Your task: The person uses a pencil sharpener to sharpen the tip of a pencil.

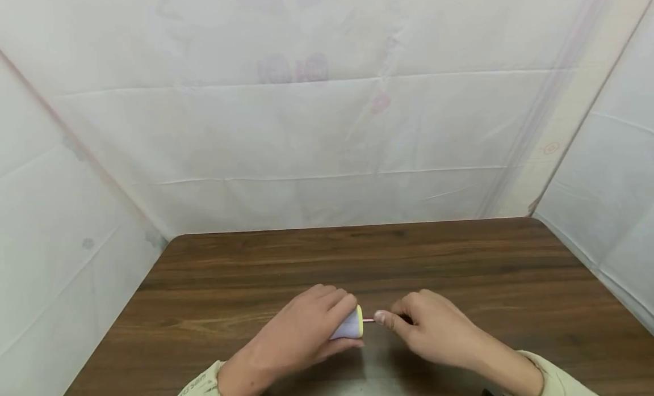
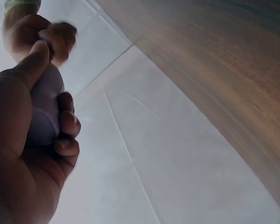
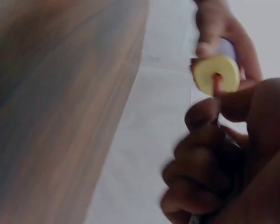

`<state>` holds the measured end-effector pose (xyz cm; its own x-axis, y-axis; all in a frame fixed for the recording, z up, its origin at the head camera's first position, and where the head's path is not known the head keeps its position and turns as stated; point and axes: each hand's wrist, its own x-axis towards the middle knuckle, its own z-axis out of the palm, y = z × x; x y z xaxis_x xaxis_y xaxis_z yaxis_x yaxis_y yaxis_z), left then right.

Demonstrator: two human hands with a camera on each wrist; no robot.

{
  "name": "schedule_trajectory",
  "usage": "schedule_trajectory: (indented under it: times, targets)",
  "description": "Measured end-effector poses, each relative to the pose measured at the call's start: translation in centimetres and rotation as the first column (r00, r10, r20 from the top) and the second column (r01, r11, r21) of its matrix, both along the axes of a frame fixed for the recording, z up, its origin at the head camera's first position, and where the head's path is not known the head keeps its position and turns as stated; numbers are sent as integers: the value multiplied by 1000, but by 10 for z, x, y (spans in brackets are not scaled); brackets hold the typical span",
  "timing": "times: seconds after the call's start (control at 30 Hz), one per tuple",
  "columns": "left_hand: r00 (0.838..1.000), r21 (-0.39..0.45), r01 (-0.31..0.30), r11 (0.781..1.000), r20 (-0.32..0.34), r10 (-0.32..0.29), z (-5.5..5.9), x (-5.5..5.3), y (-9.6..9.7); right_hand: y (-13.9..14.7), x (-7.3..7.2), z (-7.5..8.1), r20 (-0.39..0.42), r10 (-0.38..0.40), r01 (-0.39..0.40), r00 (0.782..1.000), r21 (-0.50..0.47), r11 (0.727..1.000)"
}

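My left hand grips a lavender pencil sharpener with a yellow end, just above the front middle of the wooden table. Its yellow face, seen in the right wrist view, has a hole in the centre. A thin red pencil runs into that hole. My right hand pinches the pencil between thumb and curled fingers, close to the yellow end. Most of the pencil's length is hidden inside the right hand. In the left wrist view the fingers wrap the sharpener's smooth rounded body.
White sheeting with faint printed marks hangs behind the table. More sheeting stands at the left and right sides. The tabletop's far edge meets the back sheet.
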<state>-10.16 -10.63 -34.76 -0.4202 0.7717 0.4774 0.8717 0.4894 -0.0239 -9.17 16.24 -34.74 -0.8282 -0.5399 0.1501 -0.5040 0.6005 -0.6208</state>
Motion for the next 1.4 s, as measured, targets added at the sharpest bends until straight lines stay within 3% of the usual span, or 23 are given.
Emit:
schedule_trajectory:
  times: [0.07, 0.1, 0.13, 0.23, 0.33, 0.4, 0.43, 0.5, 0.57, 0.67, 0.73, 0.8, 0.83, 0.9, 0.93, 1.0, 1.03, 1.07, 1.13, 1.2, 1.3, 1.37, 1.4]
  targets:
    - [993, 85, -41, 995, 111, 32, 0, 1, 0, -2, -2, 0, -276, -21, 20, 961, -7, 1000]
    - [982, 137, -63, 989, 184, 37, 0, 1, 0, -4, -3, 0, -433, -31, 23, 901, -25, 999]
    - [965, 189, -80, 979, 259, 29, 0, 2, 0, -5, -6, 1, -591, -44, 23, 806, -43, 999]
    - [886, 327, -114, 938, 461, -53, 2, 3, 1, -9, -14, 7, -904, -73, -29, 421, -94, 995]
    - [785, 429, -120, 895, 593, -179, 4, 5, 0, -13, -22, 15, -991, -89, -112, 102, -101, 989]
    - [738, 472, -94, 877, 624, -257, 5, 5, 0, -15, -25, 19, -993, -101, -166, -64, -89, 982]
    - [718, 488, -73, 870, 631, -294, 5, 5, 0, -16, -28, 20, -984, -114, -191, -138, -87, 978]
    - [684, 514, -24, 857, 634, -361, 3, 4, 0, -19, -30, 22, -961, -150, -236, -233, -94, 967]
    - [665, 528, 23, 849, 626, -407, 1, 2, 0, -21, -30, 24, -948, -176, -259, -263, -107, 960]
    - [672, 522, 58, 851, 610, -420, -1, 1, -1, -24, -26, 24, -962, -176, -255, -209, -120, 960]
    - [708, 494, 53, 868, 594, -382, -2, 1, -2, -25, -23, 21, -978, -154, -227, -140, -119, 967]
    - [775, 438, 42, 898, 553, -306, -2, 2, -3, -25, -19, 15, -993, -113, -186, -26, -107, 977]
    - [817, 396, 38, 918, 517, -256, -2, 2, -4, -24, -16, 11, -994, -87, -164, 67, -97, 982]
    - [898, 292, 34, 956, 411, -158, -2, 2, -4, -19, -10, 1, -947, -32, -122, 319, -74, 990]
    - [934, 235, 35, 971, 337, -115, -2, 1, -5, -17, -8, -4, -879, -5, -111, 477, -66, 992]
    - [988, 106, 54, 993, 139, -68, -2, -1, -5, -12, -3, -11, -588, 55, -120, 807, -71, 990]
    - [997, 47, 66, 997, 44, -69, -3, -2, -4, -9, -1, -13, -390, 83, -131, 917, -97, 987]
    - [996, -4, 81, 997, -43, -81, -4, -4, -4, -7, -1, -15, -193, 103, -129, 976, -127, 983]
    - [980, -72, 98, 993, -164, -109, -6, -6, -3, -4, -1, -15, 92, 106, -90, 990, -161, 983]
    - [976, -85, 103, 991, -185, -118, -8, -8, -2, -2, -1, -13, 182, 96, -70, 979, -145, 987]
    - [997, 15, 72, 997, -34, -71, -10, -9, -3, -3, -1, -9, -73, 43, -50, 996, -90, 995]
    - [991, 128, 41, 991, 119, -56, -11, -9, -4, -5, -2, -5, -350, 21, -48, 936, -70, 996]
    - [978, 190, 24, 981, 199, -62, -11, -9, -4, -6, -4, -2, -500, 13, -55, 866, -68, 996]
